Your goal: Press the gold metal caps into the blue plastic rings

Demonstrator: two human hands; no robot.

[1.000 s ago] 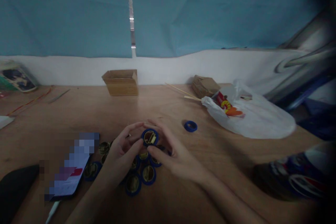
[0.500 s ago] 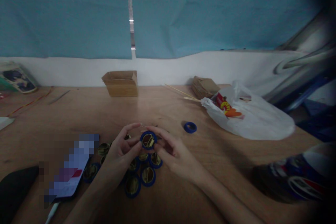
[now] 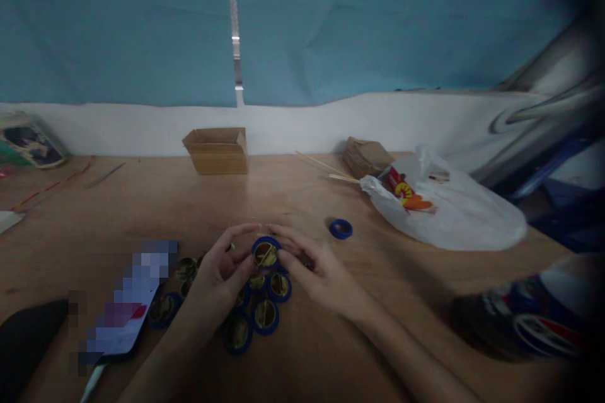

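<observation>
A round pin badge (image 3: 265,254) with a blue rim and a shiny gold back is held between my two hands, its pin bar facing me. My left hand (image 3: 218,272) grips its left edge with the thumb in front and the fingers arched behind. On the opposite edge, my right hand (image 3: 324,274) grips it in the same way. Below and left of the hands lie several similar badges (image 3: 265,316) on the table, some partly hidden by my left hand. A lone blue ring (image 3: 341,228) rests to the right.
A small cardboard box (image 3: 220,157) stands near the wall. A phone (image 3: 130,305) with a white cable lies left. To the right are a brown paper packet (image 3: 367,156), thin sticks, a white plastic bag (image 3: 454,214) and a Pepsi bottle (image 3: 529,321) on its side.
The held badge has turned slightly, so its pin bar now slants differently. My fingers have shifted a little around its rim; both hands stay in nearly the same place.
</observation>
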